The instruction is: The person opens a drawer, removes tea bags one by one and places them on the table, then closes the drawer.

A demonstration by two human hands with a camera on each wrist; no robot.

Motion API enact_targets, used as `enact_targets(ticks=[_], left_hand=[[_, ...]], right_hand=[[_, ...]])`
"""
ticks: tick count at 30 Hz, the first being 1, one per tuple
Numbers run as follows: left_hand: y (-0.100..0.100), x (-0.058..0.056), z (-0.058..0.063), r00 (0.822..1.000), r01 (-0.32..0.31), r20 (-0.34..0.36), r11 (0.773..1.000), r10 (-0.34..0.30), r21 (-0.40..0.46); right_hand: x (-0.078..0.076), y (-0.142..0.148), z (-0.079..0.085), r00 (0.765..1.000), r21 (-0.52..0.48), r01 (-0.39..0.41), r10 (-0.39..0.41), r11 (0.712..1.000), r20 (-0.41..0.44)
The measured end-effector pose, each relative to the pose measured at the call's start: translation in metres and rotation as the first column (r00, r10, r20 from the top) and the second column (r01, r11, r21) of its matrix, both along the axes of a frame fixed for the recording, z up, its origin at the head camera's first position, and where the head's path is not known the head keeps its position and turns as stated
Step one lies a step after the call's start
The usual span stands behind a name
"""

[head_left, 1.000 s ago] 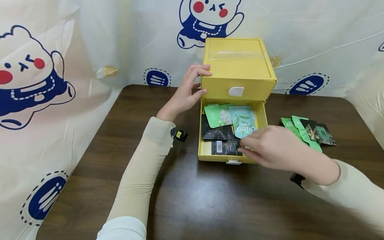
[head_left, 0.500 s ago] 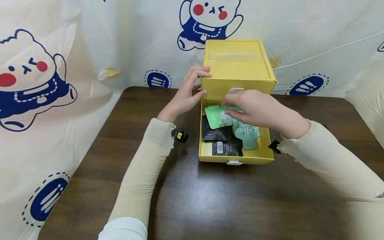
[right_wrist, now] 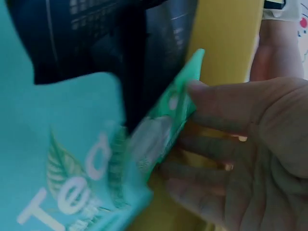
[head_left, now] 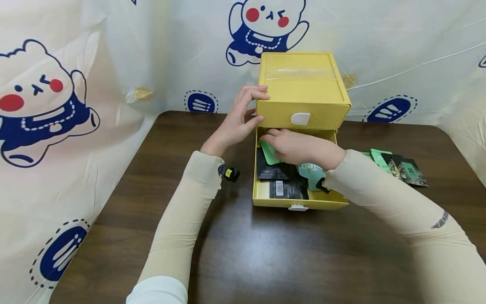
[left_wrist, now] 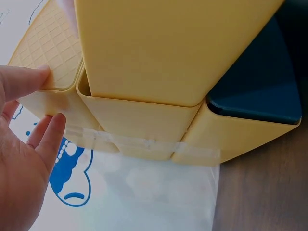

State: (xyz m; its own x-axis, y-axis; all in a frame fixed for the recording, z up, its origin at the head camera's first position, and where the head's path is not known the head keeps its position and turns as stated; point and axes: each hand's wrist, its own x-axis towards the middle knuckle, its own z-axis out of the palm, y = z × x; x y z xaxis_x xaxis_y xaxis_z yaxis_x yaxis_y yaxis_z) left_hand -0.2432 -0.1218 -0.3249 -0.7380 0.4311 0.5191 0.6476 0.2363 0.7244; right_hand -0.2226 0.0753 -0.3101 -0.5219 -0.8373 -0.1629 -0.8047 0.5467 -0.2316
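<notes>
A yellow drawer box (head_left: 303,80) stands at the back of the table, with its lower drawer (head_left: 300,203) pulled out. My left hand (head_left: 237,118) rests on the box's upper left corner, fingertips on the top and thumb at the front edge. Inside the drawer, my right hand (head_left: 296,145) pinches a green tea packet (right_wrist: 180,98), thumb on one face and fingers behind. Beside it lies a light blue-green tea packet (head_left: 311,175), partly under the right wrist in the head view. Black packets (head_left: 288,189) fill the drawer's left and front part.
Several green and black packets (head_left: 411,173) lie on the dark wooden table (head_left: 247,253), right of the drawer. In the left wrist view, clear tape (left_wrist: 149,144) joins stacked yellow units; one has a dark blue face (left_wrist: 260,82). Printed cloth (head_left: 182,50) hangs behind.
My right hand has moved left and back from the drawer's front right, leaving the light blue-green packet and reaching the green one. The left hand stays on the box.
</notes>
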Motion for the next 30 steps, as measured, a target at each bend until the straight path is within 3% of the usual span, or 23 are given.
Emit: enact_targets(ticks=[6, 12, 19, 23, 30], left_hand=[[0.0004, 0.0009, 0.0002, 1.000, 0.006, -0.001, 1.000, -0.006, -0.002], [0.0000, 0.0007, 0.0022, 1.000, 0.000, 0.000, 1.000, 0.000, -0.007], [0.0012, 0.0002, 0.0017, 1.000, 0.001, 0.010, 1.000, -0.001, 0.001], [0.0011, 0.0007, 0.0003, 1.000, 0.004, 0.012, 1.000, -0.004, 0.012], [0.0003, 0.0017, 0.0001, 1.000, 0.002, 0.013, 1.000, -0.003, 0.014]], right_hand=[[-0.0030, -0.0009, -0.0021, 0.994, 0.099, 0.085, -0.091, 0.991, 0.055], [-0.0043, 0.0004, 0.0003, 0.993, 0.098, 0.109, -0.114, 0.989, 0.042], [-0.0042, 0.0015, 0.0008, 0.986, 0.061, 0.139, -0.144, 0.988, 0.086], [-0.0064, 0.0027, 0.0004, 0.986, 0.041, 0.126, -0.130, 0.991, 0.102], [-0.0085, 0.0063, 0.0046, 0.989, -0.096, 0.058, -0.044, 0.994, 0.142]])
